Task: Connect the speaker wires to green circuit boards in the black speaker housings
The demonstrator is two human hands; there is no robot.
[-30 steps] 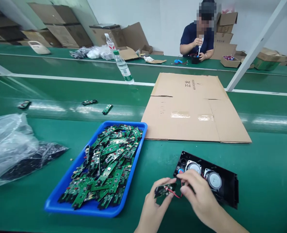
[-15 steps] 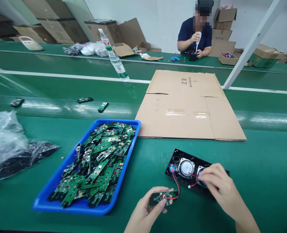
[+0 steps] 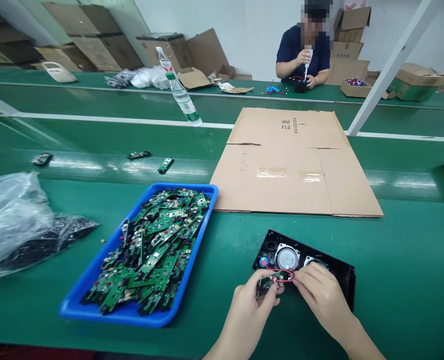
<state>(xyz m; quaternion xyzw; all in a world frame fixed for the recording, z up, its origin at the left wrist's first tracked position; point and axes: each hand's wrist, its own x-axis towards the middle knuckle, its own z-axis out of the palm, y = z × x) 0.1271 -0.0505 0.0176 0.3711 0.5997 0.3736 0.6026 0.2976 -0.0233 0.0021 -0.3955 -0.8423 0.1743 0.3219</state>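
My left hand (image 3: 255,295) grips a small green circuit board (image 3: 266,285) between thumb and fingers. A looped red wire (image 3: 290,274) runs from the board. My right hand (image 3: 321,287) is closed in a pinch on the wire at the board's right end; its fingertips partly hide the wire's end. Just behind both hands lies a black speaker housing (image 3: 340,272), tilted across the table. It holds two round silver speakers, the left speaker (image 3: 286,257) in plain sight and the right speaker (image 3: 315,262) partly covered by my right hand. A blue round part (image 3: 263,262) sits at the housing's left end.
At left stands a blue tray (image 3: 66,310) heaped with circuit boards; beside it lies a clear plastic bag (image 3: 15,220). Flattened cardboard (image 3: 293,195) covers the table's far middle. Loose boards (image 3: 165,165) and a water bottle (image 3: 186,105) lie beyond. Across, a co-worker (image 3: 304,55) handles a tool.
My left hand has carried the circuit board up and right to the housing. My right hand has shifted left and down from the right speaker to the wire beside the board.
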